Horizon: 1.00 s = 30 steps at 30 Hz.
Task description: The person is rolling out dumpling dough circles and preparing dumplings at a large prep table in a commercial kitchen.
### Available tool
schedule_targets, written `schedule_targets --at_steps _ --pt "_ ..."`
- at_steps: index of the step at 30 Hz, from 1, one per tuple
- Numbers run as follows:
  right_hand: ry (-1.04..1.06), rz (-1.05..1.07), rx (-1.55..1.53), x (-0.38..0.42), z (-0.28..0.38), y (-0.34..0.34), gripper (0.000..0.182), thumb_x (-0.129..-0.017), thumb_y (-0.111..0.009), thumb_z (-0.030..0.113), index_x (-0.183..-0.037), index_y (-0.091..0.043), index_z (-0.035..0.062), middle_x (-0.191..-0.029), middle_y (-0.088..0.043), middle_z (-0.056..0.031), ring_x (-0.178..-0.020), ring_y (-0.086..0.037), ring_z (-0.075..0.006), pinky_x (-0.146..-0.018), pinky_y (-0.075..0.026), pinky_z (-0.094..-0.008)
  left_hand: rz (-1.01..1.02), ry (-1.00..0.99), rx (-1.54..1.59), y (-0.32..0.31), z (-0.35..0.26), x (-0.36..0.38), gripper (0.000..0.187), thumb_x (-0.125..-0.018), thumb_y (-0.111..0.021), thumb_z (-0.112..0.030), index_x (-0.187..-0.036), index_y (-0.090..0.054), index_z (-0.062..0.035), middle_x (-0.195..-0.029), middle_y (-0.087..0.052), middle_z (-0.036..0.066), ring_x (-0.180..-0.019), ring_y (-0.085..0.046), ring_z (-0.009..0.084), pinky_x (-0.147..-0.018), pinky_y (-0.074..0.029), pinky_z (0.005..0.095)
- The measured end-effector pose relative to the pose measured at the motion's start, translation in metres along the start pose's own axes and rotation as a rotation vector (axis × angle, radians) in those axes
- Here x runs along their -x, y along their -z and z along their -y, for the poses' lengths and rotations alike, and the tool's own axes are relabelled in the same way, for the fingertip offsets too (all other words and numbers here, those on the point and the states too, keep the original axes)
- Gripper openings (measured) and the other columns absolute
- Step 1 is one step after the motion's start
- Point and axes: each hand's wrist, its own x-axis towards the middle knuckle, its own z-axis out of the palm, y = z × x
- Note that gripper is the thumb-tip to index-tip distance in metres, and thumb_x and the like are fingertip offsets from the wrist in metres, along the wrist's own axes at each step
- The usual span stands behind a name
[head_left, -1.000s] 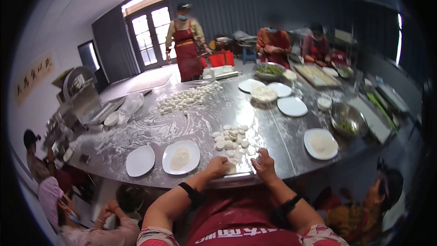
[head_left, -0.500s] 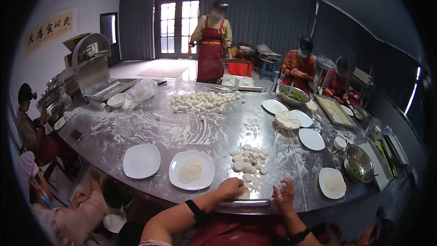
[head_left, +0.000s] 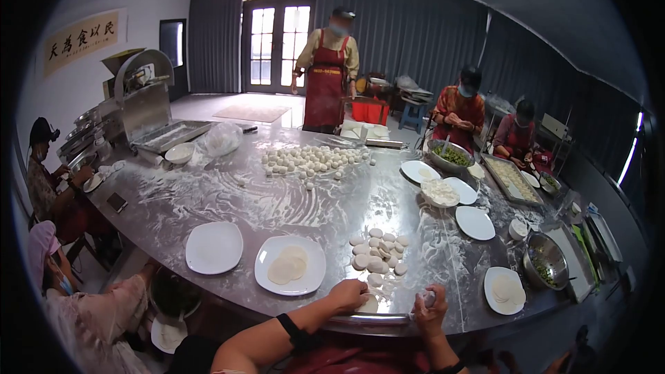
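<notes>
1. Floured silver metal table (head_left: 159, 228): flattening seems underway at its near edge.
2. Right hand (head_left: 429, 310): clenched there, contents unclear.
3. Left hand (head_left: 348, 296): pinching a thin, pale, round dough sheet (head_left: 370, 304); next calls for light turning, even pressure.

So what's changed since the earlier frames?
Only the head view clearly moved, tilting up. No pickup or release visible: left hand still at the thin, round, pale dough sheet, right hand still curled beside it. White square plates and flattened pale dough pieces stayed put.
</notes>
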Motion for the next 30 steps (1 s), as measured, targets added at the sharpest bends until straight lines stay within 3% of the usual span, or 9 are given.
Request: schedule_targets --at_steps 1,10,15,18,24,27,28,29,30 --pt "-0.003 -0.013 -0.002 0.002 -0.003 0.000 0.029 -0.078 -0.062 -0.001 -0.099 -0.045 0.0076 -0.066 -0.055 -0.0057 -0.045 -0.056 -0.0117 -0.041 -0.043 -0.0269 -0.006 -0.001 0.018 0.001 0.000 -0.001 0.029 -0.077 -0.062 -0.024 -0.097 -0.065 -0.0034 -0.090 -0.065 0.018 -0.085 -0.063 0.0315 -0.076 -0.047 0.0388" --pt "-0.026 -0.018 -0.005 0.004 -0.004 0.001 0.031 -0.077 -0.063 -0.001 -0.101 -0.045 0.0079 -0.063 -0.054 -0.0040 -0.046 -0.054 -0.0107 -0.041 -0.041 -0.0257 0.007 0.012 0.064 0.004 0.000 -0.001 0.027 -0.078 -0.064 -0.021 -0.096 -0.065 -0.0008 -0.087 -0.066 0.017 -0.081 -0.064 0.0276 -0.074 -0.049 0.0355" --pt "0.016 -0.045 0.001 0.005 -0.005 0.001 0.031 -0.077 -0.063 -0.002 -0.101 -0.045 0.0077 -0.060 -0.052 -0.0032 -0.045 -0.052 -0.0093 -0.041 -0.040 -0.0255 0.014 0.024 0.068 -0.001 0.006 -0.007 0.026 -0.074 -0.066 -0.026 -0.089 -0.068 -0.0049 -0.085 -0.067 0.015 -0.080 -0.064 0.0288 -0.072 -0.049 0.0369" --pt "0.003 0.008 -0.022 0.004 0.005 0.006 0.029 -0.078 -0.062 -0.002 -0.101 -0.045 0.0070 -0.071 -0.055 -0.0051 -0.046 -0.055 -0.0096 -0.041 -0.042 -0.0245 0.027 0.050 0.054 0.000 0.003 -0.009 0.025 -0.074 -0.066 -0.025 -0.089 -0.068 -0.0052 -0.084 -0.067 0.015 -0.079 -0.064 0.0282 -0.071 -0.049 0.0366" --pt "0.031 -0.010 0.040 0.007 -0.015 0.003 0.028 -0.080 -0.061 0.001 -0.102 -0.045 0.0078 -0.052 -0.049 -0.0018 -0.043 -0.053 -0.0107 -0.041 -0.041 -0.0252 0.077 0.076 0.099 -0.002 0.015 -0.017 0.024 -0.075 -0.066 -0.025 -0.089 -0.069 -0.0050 -0.081 -0.067 0.015 -0.076 -0.065 0.0262 -0.070 -0.049 0.0361" --pt "-0.049 0.016 0.052 0.008 -0.012 0.007 0.033 -0.075 -0.067 0.005 -0.102 -0.047 0.0049 -0.069 -0.056 -0.0108 -0.052 -0.057 -0.0202 -0.047 -0.044 -0.0322 0.092 0.087 0.074 -0.003 0.020 -0.023 0.024 -0.073 -0.063 -0.021 -0.088 -0.068 -0.0031 -0.081 -0.067 0.015 -0.075 -0.064 0.0270 -0.070 -0.048 0.0370" --pt "0.097 -0.021 0.155 0.011 -0.034 0.006 0.038 -0.074 -0.068 0.007 -0.105 -0.047 0.0041 -0.078 -0.057 -0.0149 -0.058 -0.059 -0.0288 -0.052 -0.046 -0.0359 0.080 0.045 0.058 -0.006 0.026 -0.026 0.026 -0.072 -0.062 -0.020 -0.090 -0.067 -0.0026 -0.083 -0.067 0.016 -0.076 -0.064 0.0280 -0.071 -0.049 0.0378" --pt "0.018 0.035 0.139 0.011 -0.027 0.010 0.040 -0.073 -0.068 0.008 -0.107 -0.047 0.0036 -0.085 -0.056 -0.0171 -0.063 -0.059 -0.0338 -0.055 -0.046 -0.0374 0.082 0.044 0.102 -0.008 0.031 -0.029 0.027 -0.072 -0.062 -0.020 -0.092 -0.068 -0.0038 -0.085 -0.067 0.016 -0.077 -0.064 0.0284 -0.073 -0.049 0.0377" --pt "0.061 0.018 0.163 0.011 -0.023 0.011 0.040 -0.073 -0.068 0.008 -0.107 -0.047 0.0037 -0.086 -0.056 -0.0171 -0.062 -0.058 -0.0335 -0.054 -0.046 -0.0371 0.084 0.044 0.074 -0.010 0.036 -0.034 0.028 -0.071 -0.063 -0.020 -0.094 -0.068 -0.0051 -0.087 -0.067 0.016 -0.078 -0.065 0.0286 -0.074 -0.049 0.0372"
